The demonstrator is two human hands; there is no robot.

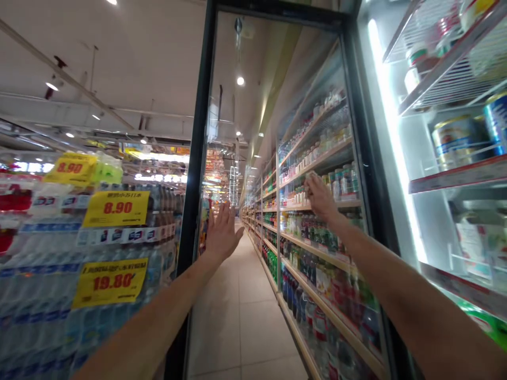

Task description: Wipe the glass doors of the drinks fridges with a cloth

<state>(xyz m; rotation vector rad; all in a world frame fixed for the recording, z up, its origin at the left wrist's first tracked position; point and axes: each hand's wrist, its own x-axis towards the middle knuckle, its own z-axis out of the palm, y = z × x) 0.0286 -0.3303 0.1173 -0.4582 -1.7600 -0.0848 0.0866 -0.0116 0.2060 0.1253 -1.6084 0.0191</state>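
Note:
A tall glass cooler door [245,132] with a black frame stands swung open in front of me. My left hand [222,232] lies flat against its glass, fingers stretched upward and together. Farther right, my right hand [319,196] presses the same glass, with its fingers bent at the tips. Neither hand holds anything. Through the pane I see a long aisle of drink shelves [317,253].
The open cooler [455,174] at my right has wire shelves carrying cans and cartons. Stacked water bottles with yellow price signs [115,208] fill the left side. A tiled aisle floor [245,316] runs ahead between the two.

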